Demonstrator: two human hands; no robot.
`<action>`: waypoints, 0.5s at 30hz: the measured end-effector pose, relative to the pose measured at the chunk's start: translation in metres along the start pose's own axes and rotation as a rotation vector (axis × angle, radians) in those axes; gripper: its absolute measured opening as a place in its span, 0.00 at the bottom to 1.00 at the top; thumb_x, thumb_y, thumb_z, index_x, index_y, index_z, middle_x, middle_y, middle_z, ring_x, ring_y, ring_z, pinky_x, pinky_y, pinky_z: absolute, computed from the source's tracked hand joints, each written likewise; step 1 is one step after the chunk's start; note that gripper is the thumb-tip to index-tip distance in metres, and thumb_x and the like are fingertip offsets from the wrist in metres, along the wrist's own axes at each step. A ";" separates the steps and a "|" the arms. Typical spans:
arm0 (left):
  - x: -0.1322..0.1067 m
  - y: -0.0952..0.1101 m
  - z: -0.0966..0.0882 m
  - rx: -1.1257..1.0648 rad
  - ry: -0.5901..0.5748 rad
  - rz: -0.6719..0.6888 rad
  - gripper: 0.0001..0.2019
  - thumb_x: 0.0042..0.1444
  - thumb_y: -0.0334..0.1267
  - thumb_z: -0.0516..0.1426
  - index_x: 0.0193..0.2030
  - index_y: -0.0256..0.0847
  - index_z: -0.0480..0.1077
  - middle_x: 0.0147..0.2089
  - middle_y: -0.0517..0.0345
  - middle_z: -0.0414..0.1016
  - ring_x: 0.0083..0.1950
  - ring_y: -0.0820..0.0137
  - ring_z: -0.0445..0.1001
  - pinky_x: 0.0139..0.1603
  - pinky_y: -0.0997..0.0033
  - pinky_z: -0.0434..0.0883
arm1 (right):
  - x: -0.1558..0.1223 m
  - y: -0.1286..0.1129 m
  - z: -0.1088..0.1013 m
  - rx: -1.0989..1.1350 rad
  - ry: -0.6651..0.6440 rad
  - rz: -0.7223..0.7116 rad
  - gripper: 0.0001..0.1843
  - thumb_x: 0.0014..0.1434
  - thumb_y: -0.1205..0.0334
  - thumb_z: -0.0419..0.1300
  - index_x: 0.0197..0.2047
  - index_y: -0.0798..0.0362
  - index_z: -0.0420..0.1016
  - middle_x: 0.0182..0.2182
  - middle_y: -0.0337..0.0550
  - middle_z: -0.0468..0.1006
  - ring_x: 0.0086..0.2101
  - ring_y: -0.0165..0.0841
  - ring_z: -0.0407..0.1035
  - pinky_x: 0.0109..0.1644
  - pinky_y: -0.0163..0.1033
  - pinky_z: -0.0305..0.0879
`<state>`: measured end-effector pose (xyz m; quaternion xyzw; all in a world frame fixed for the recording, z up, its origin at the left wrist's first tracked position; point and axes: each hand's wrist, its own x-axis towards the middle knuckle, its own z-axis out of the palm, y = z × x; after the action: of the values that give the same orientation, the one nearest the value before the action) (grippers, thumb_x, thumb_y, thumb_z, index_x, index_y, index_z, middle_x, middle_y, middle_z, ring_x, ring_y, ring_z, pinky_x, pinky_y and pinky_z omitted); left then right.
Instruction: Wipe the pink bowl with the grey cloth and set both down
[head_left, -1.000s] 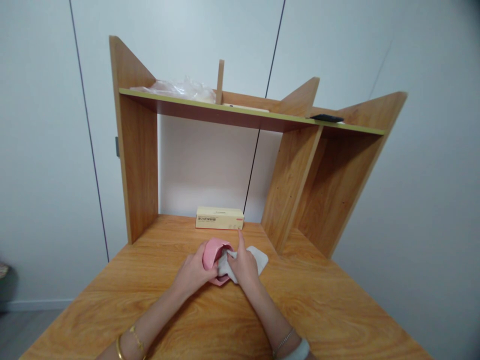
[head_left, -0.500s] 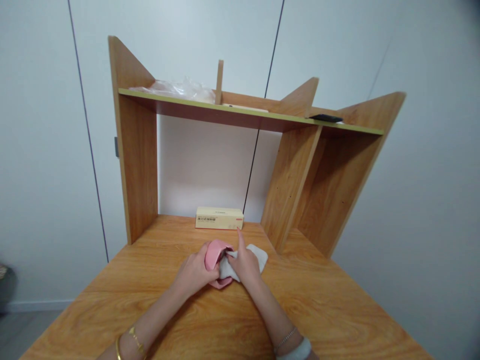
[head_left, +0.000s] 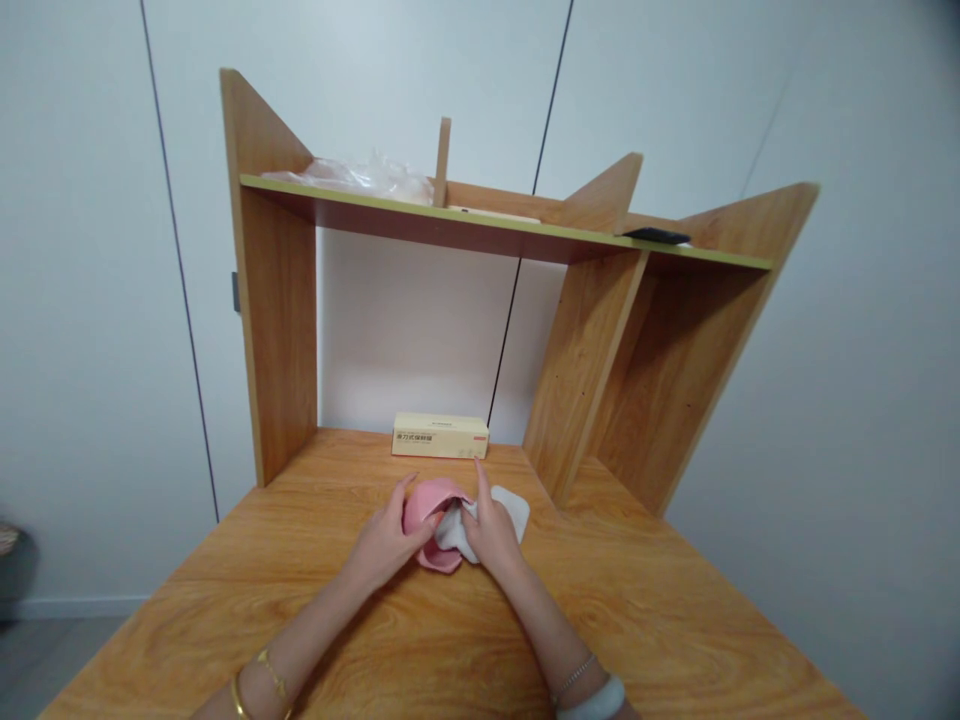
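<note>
Wooden desk (head_left: 675,620): pink bowl (head_left: 431,495) is held tilted at near centre, presumably to expose its inside.
Left hand (head_left: 386,540): half-curled, bowl clasped.
Right hand (head_left: 495,530): index extended, grey cloth (head_left: 511,508) pinched by bowl's mouth.

Glossy pink bowl (head_left: 433,494); matt pale-grey cloth (head_left: 456,531); smooth wood-grain desk (head_left: 637,610).

The head camera looks forward and down over the counter (head_left: 450,650) from above, wide enough to take in the whole shelf unit (head_left: 465,234) ahead and the pale wall (head_left: 847,420) behind it. The left hand (head_left: 384,542) and right hand (head_left: 492,530) show nearer, low in the middle.
</note>
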<state>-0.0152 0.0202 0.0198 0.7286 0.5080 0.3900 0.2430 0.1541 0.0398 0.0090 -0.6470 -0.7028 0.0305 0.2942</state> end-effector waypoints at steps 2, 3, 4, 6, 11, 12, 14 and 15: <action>0.000 -0.003 0.004 -0.090 0.003 0.005 0.36 0.49 0.49 0.54 0.61 0.35 0.45 0.52 0.44 0.67 0.50 0.62 0.68 0.50 0.63 0.63 | 0.000 0.002 0.004 0.061 0.019 0.058 0.36 0.55 0.66 0.48 0.63 0.60 0.36 0.29 0.46 0.76 0.31 0.36 0.70 0.31 0.34 0.57; -0.001 -0.004 0.006 -0.128 -0.002 0.012 0.38 0.49 0.48 0.55 0.61 0.34 0.43 0.52 0.44 0.66 0.50 0.63 0.68 0.51 0.64 0.63 | 0.000 0.002 0.006 0.101 0.030 0.083 0.35 0.55 0.66 0.48 0.63 0.60 0.37 0.29 0.46 0.76 0.30 0.36 0.70 0.31 0.34 0.58; -0.001 -0.004 0.008 -0.158 -0.010 0.024 0.38 0.48 0.47 0.55 0.61 0.33 0.43 0.52 0.44 0.66 0.50 0.64 0.68 0.51 0.65 0.64 | 0.000 0.003 0.007 0.149 0.038 0.099 0.34 0.55 0.66 0.47 0.63 0.60 0.38 0.29 0.46 0.76 0.30 0.35 0.70 0.31 0.34 0.58; -0.001 -0.004 0.010 -0.176 -0.011 0.047 0.36 0.49 0.45 0.55 0.60 0.33 0.44 0.52 0.46 0.67 0.49 0.66 0.68 0.50 0.68 0.64 | 0.000 0.002 0.009 0.239 0.037 0.114 0.33 0.55 0.65 0.47 0.62 0.61 0.39 0.30 0.46 0.76 0.30 0.35 0.70 0.31 0.33 0.59; 0.001 -0.002 0.004 0.042 0.022 -0.029 0.28 0.47 0.40 0.55 0.56 0.37 0.54 0.41 0.52 0.73 0.41 0.65 0.72 0.40 0.70 0.67 | 0.001 -0.005 0.005 0.142 -0.002 0.152 0.38 0.52 0.63 0.53 0.62 0.60 0.40 0.33 0.47 0.76 0.32 0.35 0.71 0.31 0.33 0.59; 0.001 -0.001 0.002 0.083 0.017 -0.048 0.27 0.47 0.39 0.54 0.55 0.37 0.55 0.40 0.53 0.73 0.39 0.65 0.72 0.39 0.70 0.67 | 0.001 -0.007 0.004 0.072 -0.002 0.158 0.39 0.52 0.62 0.54 0.62 0.59 0.40 0.32 0.47 0.76 0.32 0.36 0.71 0.31 0.33 0.59; 0.002 0.001 0.000 0.127 0.001 -0.063 0.26 0.46 0.38 0.54 0.54 0.38 0.57 0.39 0.53 0.73 0.38 0.65 0.72 0.37 0.72 0.66 | 0.000 -0.011 0.000 -0.062 0.007 0.153 0.39 0.53 0.60 0.54 0.63 0.57 0.38 0.29 0.46 0.76 0.31 0.37 0.71 0.31 0.34 0.58; 0.002 0.002 -0.001 0.141 -0.008 -0.068 0.26 0.46 0.38 0.54 0.54 0.39 0.57 0.39 0.54 0.74 0.39 0.65 0.72 0.36 0.73 0.66 | 0.000 -0.012 -0.001 -0.115 0.018 0.136 0.40 0.53 0.59 0.54 0.63 0.57 0.37 0.28 0.45 0.76 0.30 0.38 0.71 0.31 0.35 0.58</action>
<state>-0.0147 0.0210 0.0229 0.7277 0.5576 0.3420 0.2061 0.1438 0.0371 0.0153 -0.7094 -0.6550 0.0042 0.2602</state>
